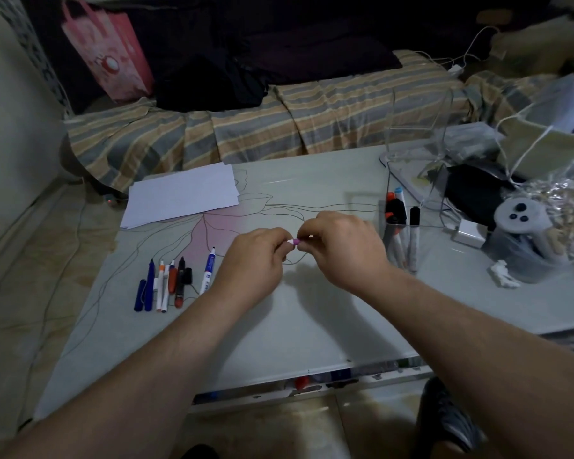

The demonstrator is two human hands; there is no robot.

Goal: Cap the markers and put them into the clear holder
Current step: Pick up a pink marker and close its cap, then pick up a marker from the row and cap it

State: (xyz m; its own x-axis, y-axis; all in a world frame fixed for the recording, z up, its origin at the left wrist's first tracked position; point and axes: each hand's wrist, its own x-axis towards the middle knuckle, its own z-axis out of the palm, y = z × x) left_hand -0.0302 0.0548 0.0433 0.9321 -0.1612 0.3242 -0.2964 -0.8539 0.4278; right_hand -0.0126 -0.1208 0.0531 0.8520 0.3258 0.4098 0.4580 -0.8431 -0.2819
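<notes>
Both hands meet above the middle of the table. My left hand (257,256) grips a white marker, mostly hidden inside its fingers. My right hand (340,248) pinches a purple cap (294,242) against the marker's end between the two hands. Several uncapped markers and loose caps (171,283) lie in a row at the left of the table, with a blue-and-white marker (207,271) a little apart. The clear holder (403,240) stands to the right of my right hand, with several capped markers upright in it.
White paper sheets (183,193) lie at the table's far left. A game controller in a tub (524,233), a white charger (469,231), bags and cables crowd the right side. A striped bed (262,127) runs behind the table. A shoe (448,415) rests below the front edge.
</notes>
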